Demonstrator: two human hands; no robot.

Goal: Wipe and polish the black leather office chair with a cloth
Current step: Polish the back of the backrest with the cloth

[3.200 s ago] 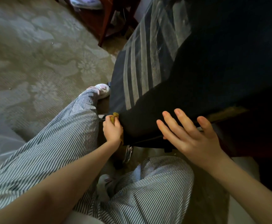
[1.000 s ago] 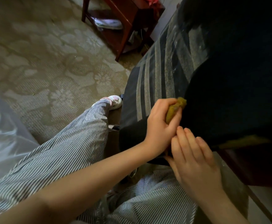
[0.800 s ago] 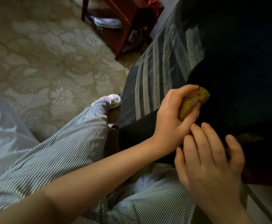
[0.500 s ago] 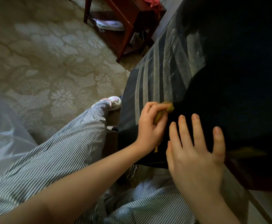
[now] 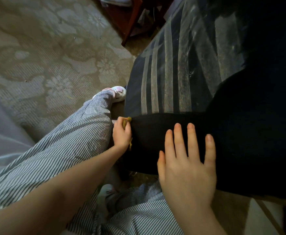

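While the fingers of the left hand (image 5: pixel 121 134) are curled tight round a small wad of yellow-green cloth (image 5: pixel 127 120), only a corner of it pokes out, pressed against the left edge of the black leather chair (image 5: pixel 240 133). The right hand (image 5: pixel 188 168) lies flat on the leather just beside it, fingers (image 5: pixel 179 138) straight and a bit spread (bracing the chair, I'd guess). The cloth looks soft and light, so bunching it in the palm makes sense. The leather seems smooth and padded, probably slippery under a flat hand. Pale dusty streaks (image 5: pixel 169 73) further up look like they need wiping. No real containers here, just a red-brown wooden shelf (image 5: pixel 130 19) holding something pale I can't make out.
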